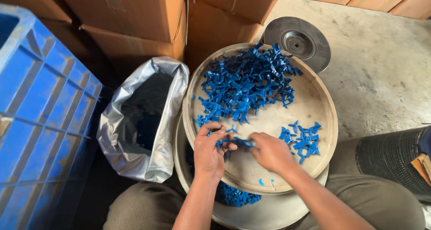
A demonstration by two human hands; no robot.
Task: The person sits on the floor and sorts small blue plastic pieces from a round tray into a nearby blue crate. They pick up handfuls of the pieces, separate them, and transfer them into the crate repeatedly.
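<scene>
A round shallow pan (319,99) rests tilted on a second round pan (269,214) in my lap. A big heap of small blue plastic pieces (247,81) lies in its far half, and a smaller cluster of blue pieces (301,139) sits at the right. My left hand (210,151) and my right hand (270,152) meet near the pan's front, both pinching a joined strip of blue pieces (235,143) between their fingers. More blue pieces (233,195) lie in the lower pan under the rim.
A silver plastic bag (134,122) stands open left of the pans. A blue crate (40,117) fills the left side. Cardboard boxes (148,14) stack behind. A grey metal disc (298,41) lies on the concrete floor. A black mesh cylinder (390,156) is at right.
</scene>
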